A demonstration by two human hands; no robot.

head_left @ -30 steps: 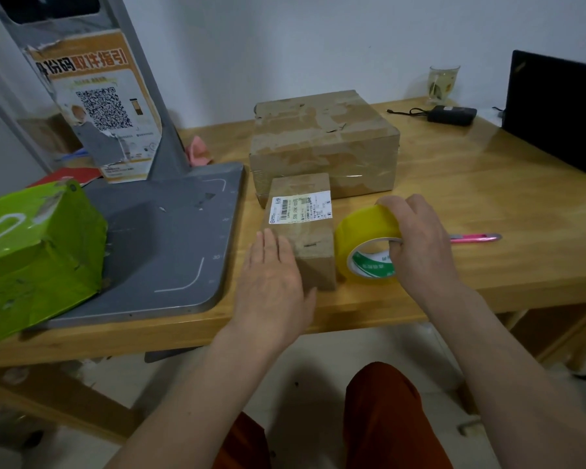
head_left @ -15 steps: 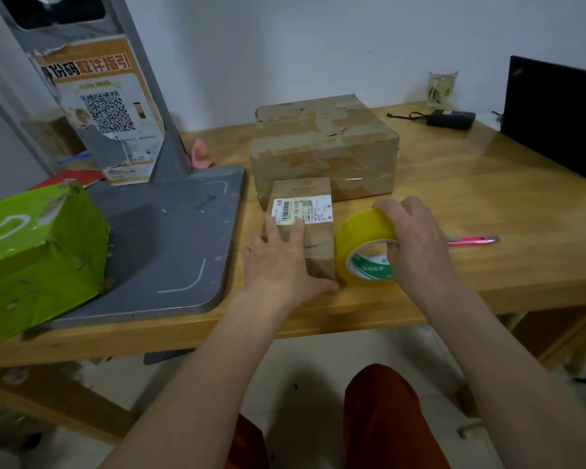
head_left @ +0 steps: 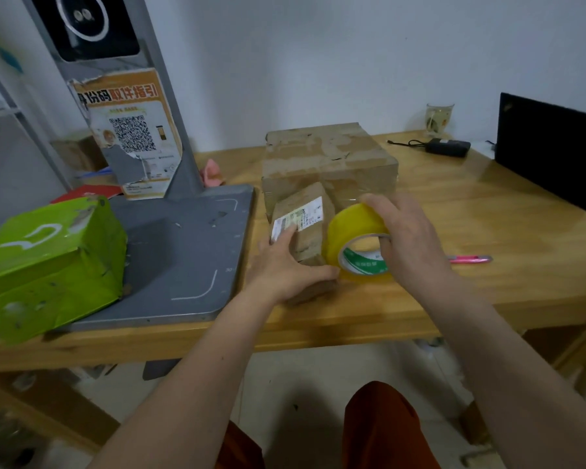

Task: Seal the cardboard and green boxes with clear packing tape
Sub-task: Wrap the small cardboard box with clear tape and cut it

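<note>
left hand tilts small box, right hand holds tape roll

left hand (head_left: 285,265) grips the small cardboard box (head_left: 303,228) near the table's (head_left: 454,292) front edge, thumb under the near end, fingers on the white label. box tilted, near end lifted. right hand (head_left: 410,238) grasps the yellowish tape roll (head_left: 356,243), fingers curled over its rim, roll touching the small box's right side. large cardboard box (head_left: 329,164) sits just behind, toward the back edge. green box (head_left: 44,262) rests at the left front corner, partly on the grey scale platform (head_left: 183,252). pink pen (head_left: 471,259) lies right of the roll. black laptop (head_left: 552,147) at the right edge.
</note>
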